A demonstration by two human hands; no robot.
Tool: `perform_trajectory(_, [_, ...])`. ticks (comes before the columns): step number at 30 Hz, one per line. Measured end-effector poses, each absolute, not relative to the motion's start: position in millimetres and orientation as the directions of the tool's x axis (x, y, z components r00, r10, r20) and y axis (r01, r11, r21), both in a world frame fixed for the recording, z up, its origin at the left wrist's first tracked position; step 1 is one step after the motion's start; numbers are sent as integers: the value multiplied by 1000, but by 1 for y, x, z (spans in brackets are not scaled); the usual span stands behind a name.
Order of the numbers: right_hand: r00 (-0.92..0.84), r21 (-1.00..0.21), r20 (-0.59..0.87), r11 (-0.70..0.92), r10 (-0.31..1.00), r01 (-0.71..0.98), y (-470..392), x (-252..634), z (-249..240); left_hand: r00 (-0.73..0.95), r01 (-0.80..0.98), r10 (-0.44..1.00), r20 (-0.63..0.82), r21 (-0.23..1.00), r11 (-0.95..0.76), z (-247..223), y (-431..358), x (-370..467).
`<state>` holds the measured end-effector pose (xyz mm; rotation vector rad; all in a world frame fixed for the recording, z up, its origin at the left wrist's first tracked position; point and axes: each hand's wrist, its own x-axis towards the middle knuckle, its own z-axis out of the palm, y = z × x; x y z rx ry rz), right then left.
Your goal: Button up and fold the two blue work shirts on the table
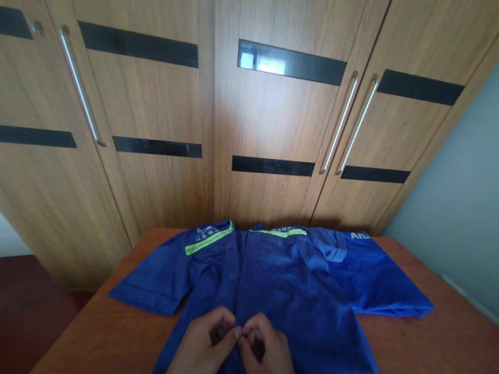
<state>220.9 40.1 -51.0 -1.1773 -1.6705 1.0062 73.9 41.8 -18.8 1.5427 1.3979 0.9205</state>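
A dark blue short-sleeved work shirt [281,295] lies spread face up, its collar end away from me and its lower part running out of the bottom of the view. Yellow-green reflective strips cross the chest. Buttons show along the front opening above my hands. Both hands meet at that opening, fingertips nearly touching. My left hand [204,353] pinches the edge of the shirt front on the left side. Closed in a like pinch, my right hand [267,361] grips the other front edge. Whatever button sits between the fingertips is hidden.
The shirt rests on a reddish-brown wooden table [437,371]. A brighter blue folded cloth [380,278] with white letters lies by the right sleeve. Behind the table stands a wooden wardrobe [277,117] with long metal handles. A pale wall [473,198] closes off the right.
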Motion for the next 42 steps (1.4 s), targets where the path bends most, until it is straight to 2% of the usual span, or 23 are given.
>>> perform_trajectory(5, [-216, -988, 115, 133, 970, 73, 43, 225, -46, 119, 290, 992, -47, 957, 11, -18, 43, 70])
perform_trajectory(9, [-235, -993, 25, -3, 972, -119, 47, 227, -50, 115, 266, 992, -58, 964, 26, -19, 42, 72])
perform_trajectory(13, [-223, -962, -68, -123, 972, -242, 48, 229, -48, 90, 331, 996, 19, 943, -48, -22, 39, 77])
perform_trajectory(18, [-252, -925, -113, -195, 961, -327, 49, 232, -47, 136, 496, 985, 109, 853, -163, -24, 36, 81])
perform_trajectory(21, [-259, -972, -136, -179, 956, -150, 50, 233, -51, 160, 600, 981, 110, 778, -185, -25, 36, 81])
perform_trajectory(23, [-203, -990, -83, -57, 976, 131, 50, 234, -54, 181, 663, 980, 80, 726, -182, -26, 36, 81])
perform_trajectory(24, [-181, -955, -45, 11, 982, 297, 50, 236, -54, 199, 693, 979, 54, 699, -180, -27, 36, 80])
perform_trajectory(26, [-171, -810, -2, 99, 985, 578, 50, 240, -51, 247, 739, 969, -1, 647, -187, -29, 34, 80])
perform_trajectory(28, [-179, -664, -12, 126, 984, 737, 52, 243, -42, 292, 781, 955, -46, 587, -210, -29, 29, 79])
perform_trajectory(30, [-170, -571, -2, 139, 985, 809, 58, 243, -29, 316, 822, 945, -84, 522, -228, -25, 24, 77])
perform_trajectory(33, [-154, -506, 61, 163, 986, 847, 71, 232, -9, 303, 874, 946, -119, 431, -225, -8, 21, 74])
perform_trajectory(35, [-170, -488, 92, 193, 981, 851, 82, 220, -3, 271, 900, 958, -95, 379, -217, 9, 27, 72])
perform_trajectory(38, [-209, -463, 66, 215, 976, 860, 95, 205, -9, 208, 928, 978, -1, 317, -197, 32, 47, 71])
perform_trajectory(40, [-209, -520, 34, 196, 977, 831, 101, 202, -21, 167, 939, 984, 60, 296, -177, 37, 65, 74])
perform_trajectory(42, [-204, -627, 18, 170, 979, 761, 106, 205, -35, 126, 946, 988, 86, 290, -146, 30, 82, 77])
